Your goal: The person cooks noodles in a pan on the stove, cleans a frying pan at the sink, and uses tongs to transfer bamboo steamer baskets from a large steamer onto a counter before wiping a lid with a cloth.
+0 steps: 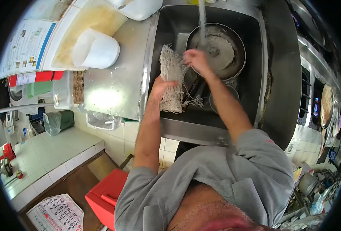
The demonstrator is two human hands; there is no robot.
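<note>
L hand [162,85] grips stringy bundle [171,99] left of pan [238,57], thumb across it, prob to steady it; R hand [197,61] by pan's left rim, fingers curled, can't tell if w/ strands.

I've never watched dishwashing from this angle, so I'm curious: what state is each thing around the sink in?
Stream of clear water: running, falling into the pan.
Dark round metal pan: in the sink, under the stream.
Off-white stringy bundle: gripped, strands trailing loose.
Left hand: closed on the bundle.
Right hand: raised beside the bundle, blurred; grip unclear.
Dark rectangular metal sink: in use.
Green bin: lined with clear plastic.
</note>
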